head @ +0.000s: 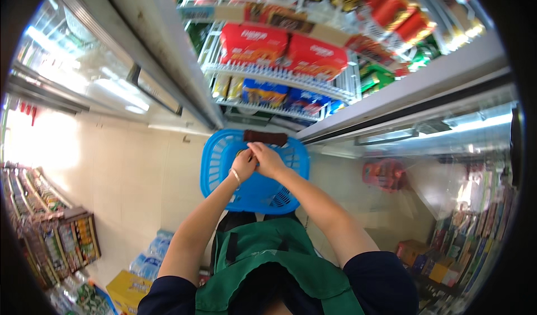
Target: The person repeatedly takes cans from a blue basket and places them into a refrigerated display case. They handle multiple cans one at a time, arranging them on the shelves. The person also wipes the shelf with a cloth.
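Observation:
Over a blue plastic shopping basket (205, 176), my left hand (244, 163) and my right hand (267, 160) are brought together, touching at the fingers. A bracelet circles my left wrist. A small yellowish edge (240, 152) peeks out beside my left fingers; what it belongs to is hidden. Whether either hand grips something is not clear. Just beyond my fingertips lies the brown grip (265, 137) of the basket's handle. The basket stands in front of my legs, at the foot of an upright display cooler, and my forearms cover part of its inside.
Cooler shelves ahead hold red packs (254, 46), blue multipacks (264, 92) and several cans. Glass doors (377, 134) stand swung out on both sides. Bottled water packs (151, 256) and a yellow carton (128, 290) sit on the floor at left, near a stocked shelf (63, 248).

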